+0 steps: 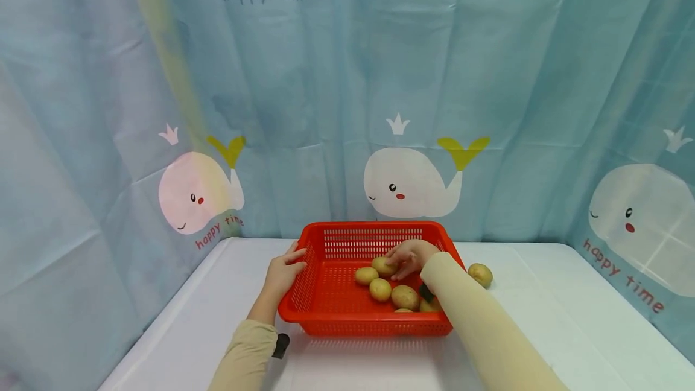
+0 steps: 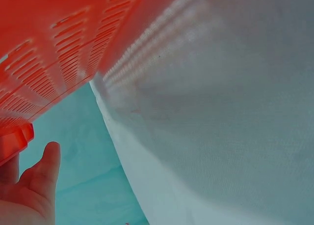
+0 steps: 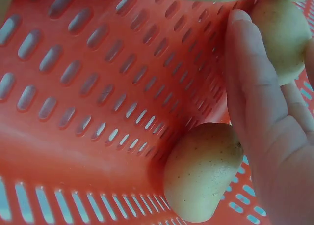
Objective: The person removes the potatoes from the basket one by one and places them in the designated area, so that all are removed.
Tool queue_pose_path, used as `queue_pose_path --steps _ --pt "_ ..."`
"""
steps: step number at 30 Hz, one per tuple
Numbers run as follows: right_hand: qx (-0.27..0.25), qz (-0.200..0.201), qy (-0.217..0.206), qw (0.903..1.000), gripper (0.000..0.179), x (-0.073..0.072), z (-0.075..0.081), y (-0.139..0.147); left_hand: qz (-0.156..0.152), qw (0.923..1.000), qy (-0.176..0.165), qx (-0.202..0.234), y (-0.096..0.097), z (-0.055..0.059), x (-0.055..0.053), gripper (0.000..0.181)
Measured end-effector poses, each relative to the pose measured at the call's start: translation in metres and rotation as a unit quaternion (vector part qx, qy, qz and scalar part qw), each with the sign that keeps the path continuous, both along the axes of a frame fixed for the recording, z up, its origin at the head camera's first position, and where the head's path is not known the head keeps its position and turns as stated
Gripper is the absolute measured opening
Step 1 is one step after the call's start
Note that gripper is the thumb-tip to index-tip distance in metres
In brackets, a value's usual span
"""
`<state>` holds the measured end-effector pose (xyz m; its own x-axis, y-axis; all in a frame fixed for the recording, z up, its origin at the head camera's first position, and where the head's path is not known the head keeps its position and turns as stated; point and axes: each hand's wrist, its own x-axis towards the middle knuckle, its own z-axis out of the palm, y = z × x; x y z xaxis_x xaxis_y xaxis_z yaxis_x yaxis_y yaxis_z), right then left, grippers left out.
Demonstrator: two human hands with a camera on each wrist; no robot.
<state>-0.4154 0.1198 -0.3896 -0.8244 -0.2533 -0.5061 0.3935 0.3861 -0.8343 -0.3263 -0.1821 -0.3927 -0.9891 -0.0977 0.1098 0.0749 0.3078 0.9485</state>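
Observation:
A red plastic basket (image 1: pixel 336 317) with slotted walls stands on the white table, several potatoes inside it. At its left rim is my left hand (image 1: pixel 281 275), fingers hooked over the edge; one digit sticks up free of the rim in the left wrist view. My right hand (image 1: pixel 410 258) reaches into the basket and holds a potato (image 3: pixel 280 38) between thumb and fingers. Beside that hand, another potato (image 3: pixel 203 173) lies against the basket wall. Closer to the basket's middle are two smaller potatoes, one (image 1: pixel 366 276) behind the other (image 1: pixel 380 289).
A single potato (image 1: pixel 480 275) lies on the table (image 1: pixel 548 312) outside the basket's right side. A blue curtain (image 1: pixel 304 107) with whale prints hangs behind the table and along both sides. My right sleeve (image 1: pixel 478 312) crosses the basket's right rim.

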Motion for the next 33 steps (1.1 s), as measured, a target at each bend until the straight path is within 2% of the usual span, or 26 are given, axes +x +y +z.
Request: queue_pose_path --steps 6,17,23,27,31,33 --pt "0.011 0.004 -0.002 0.9999 0.037 0.001 0.0 0.003 0.004 1.0 -0.002 -0.001 0.003 -0.002 0.0 0.041" --pt "0.01 -0.033 -0.03 0.999 0.039 0.004 0.013 0.003 0.001 0.9999 -0.009 0.008 0.007 0.002 0.001 0.042" --pt "0.002 -0.034 -0.027 0.9991 0.03 0.009 0.022 0.007 0.0 0.9999 -0.015 0.005 0.006 0.001 0.001 0.042" --pt "0.001 -0.014 -0.01 0.9999 0.03 0.01 0.034 0.011 -0.003 0.9999 -0.016 0.002 0.003 0.001 -0.001 0.043" --pt "0.001 0.038 -0.006 0.9993 0.037 0.011 0.049 0.015 -0.008 0.9999 -0.012 -0.001 0.001 0.003 -0.001 0.042" --pt "-0.003 0.043 -0.009 0.999 0.04 0.011 0.056 0.018 -0.011 0.9998 -0.015 -0.003 0.0 0.004 0.0 0.043"
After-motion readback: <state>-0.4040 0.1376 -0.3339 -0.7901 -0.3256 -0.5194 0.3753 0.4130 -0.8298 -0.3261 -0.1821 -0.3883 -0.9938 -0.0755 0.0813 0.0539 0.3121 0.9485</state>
